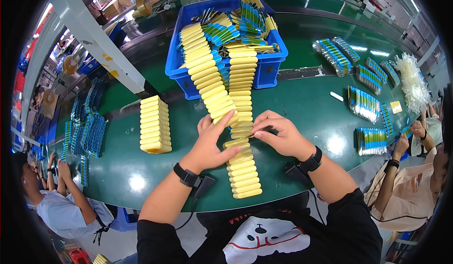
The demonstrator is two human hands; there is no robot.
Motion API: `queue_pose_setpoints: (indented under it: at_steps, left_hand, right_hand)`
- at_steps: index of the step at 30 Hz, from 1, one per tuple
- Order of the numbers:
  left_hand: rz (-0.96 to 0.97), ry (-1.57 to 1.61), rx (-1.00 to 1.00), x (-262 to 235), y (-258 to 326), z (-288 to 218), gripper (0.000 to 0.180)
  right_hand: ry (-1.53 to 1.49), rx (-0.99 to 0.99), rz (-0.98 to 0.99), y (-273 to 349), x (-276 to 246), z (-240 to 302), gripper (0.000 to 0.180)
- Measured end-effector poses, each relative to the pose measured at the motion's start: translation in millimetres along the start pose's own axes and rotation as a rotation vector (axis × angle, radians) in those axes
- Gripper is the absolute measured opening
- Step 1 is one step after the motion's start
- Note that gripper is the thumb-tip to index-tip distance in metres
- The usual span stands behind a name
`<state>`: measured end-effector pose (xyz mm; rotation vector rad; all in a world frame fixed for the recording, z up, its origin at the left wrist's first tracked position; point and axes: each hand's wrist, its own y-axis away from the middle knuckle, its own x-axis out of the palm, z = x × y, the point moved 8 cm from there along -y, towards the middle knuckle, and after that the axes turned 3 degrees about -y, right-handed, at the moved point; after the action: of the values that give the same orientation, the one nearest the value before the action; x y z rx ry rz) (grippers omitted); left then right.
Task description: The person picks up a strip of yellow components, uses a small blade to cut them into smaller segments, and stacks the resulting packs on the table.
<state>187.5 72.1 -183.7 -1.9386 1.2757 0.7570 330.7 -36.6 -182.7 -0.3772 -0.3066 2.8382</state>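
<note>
Two long rows of overlapping yellow round-ended strips run from a blue crate [270,70] toward me. The left row [207,81] ends under the fingers of my left hand [207,144]. That hand is spread, its index finger on the row's end and its thumb across the straighter right row [243,172]. My right hand [282,136] is closed, thumb and fingers pinching the edge of a yellow strip [241,134] midway along the right row. More strips, some with blue-and-green faces [221,34], are heaped in the crate.
A stacked block of yellow strips [155,125] stands left on the green table [203,184]. Blue-green bundles [92,134] lie farther left. Wrapped packs [363,104] and clear plastic sleeves [413,82] lie right. A metal post [101,42] rises at left. People work on both sides.
</note>
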Motion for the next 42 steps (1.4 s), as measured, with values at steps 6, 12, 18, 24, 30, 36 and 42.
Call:
queue_pose_setpoints:
  at_steps: [6,12,18,24,30,36,42]
  left_hand:
    - [0.108,0.132,0.265,20.9,21.7,-54.5,0.096]
    - [0.027,0.260,0.103,9.8,18.6,-27.3,0.088]
    - [0.013,0.028,-0.010,-4.4,7.7,-5.8,0.089]
    - [0.160,-0.149,-0.101,9.2,10.0,1.8,0.088]
    - [0.159,-0.180,-0.091,11.2,10.3,5.5,0.090]
    - [0.166,-0.141,-0.111,8.4,6.5,6.4,0.095]
    - [0.126,-0.112,-0.091,8.4,6.9,7.5,0.100]
  right_hand:
    - [-0.275,-0.006,0.291,8.6,23.0,15.5,0.013]
    - [-0.437,0.312,0.594,32.4,42.3,3.9,0.017]
    - [-0.486,0.511,0.937,59.0,75.2,0.2,0.021]
    - [-0.398,0.638,0.983,63.5,81.6,-13.5,0.021]
    - [-0.245,0.689,1.123,73.6,77.4,-12.6,0.021]
    - [-0.305,0.249,0.384,13.4,41.0,-16.6,0.017]
    - [0.069,-0.055,0.117,-5.4,36.9,-3.0,0.020]
